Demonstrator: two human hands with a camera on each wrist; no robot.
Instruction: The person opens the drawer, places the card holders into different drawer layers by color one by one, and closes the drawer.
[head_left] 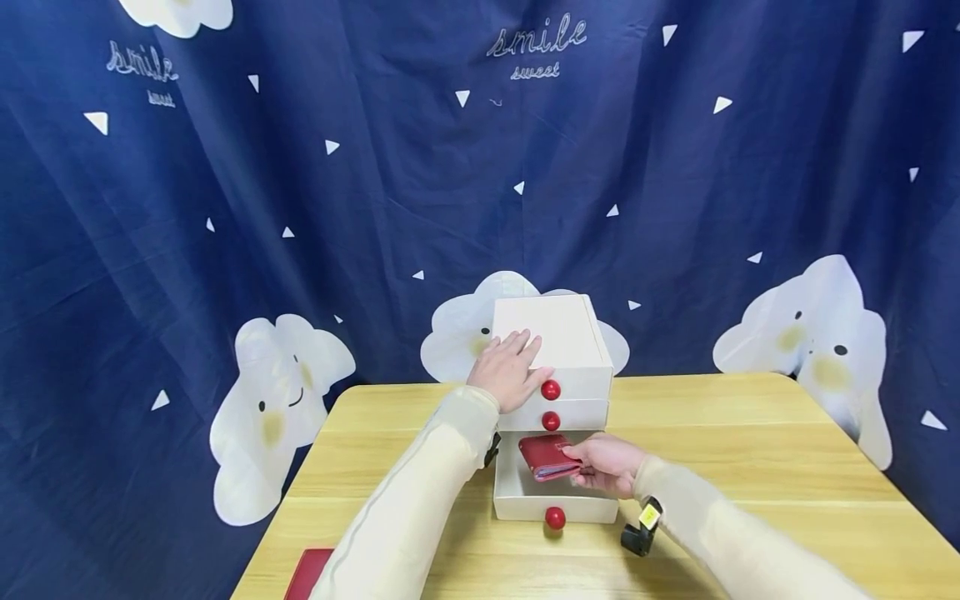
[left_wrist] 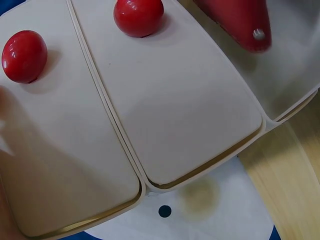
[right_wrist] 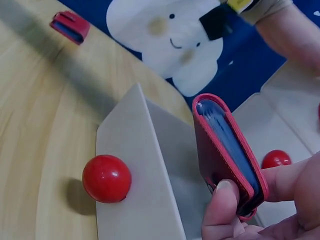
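A small red card holder (head_left: pixel 546 457) with clear plastic sleeves is pinched between the thumb and fingers of my right hand (head_left: pixel 611 465). It hovers over the pulled-out bottom drawer (head_left: pixel 517 507) of a white drawer box (head_left: pixel 555 325). In the right wrist view the card holder (right_wrist: pixel 227 145) shows its sleeve edges, with the thumb on one cover. My left hand (head_left: pixel 508 371) rests with spread fingers on the box's top front edge. The two upper drawers are closed, each with a round red knob (left_wrist: pixel 139 16). In the left wrist view a snap shows on the red cover (left_wrist: pixel 240 22).
Another red item (head_left: pixel 309 573) lies at the table's front left, partly behind my left sleeve; the right wrist view shows it as a similar red holder (right_wrist: pixel 70 27). A blue cloud-printed curtain (head_left: pixel 360 208) hangs behind the wooden table (head_left: pixel 750 450).
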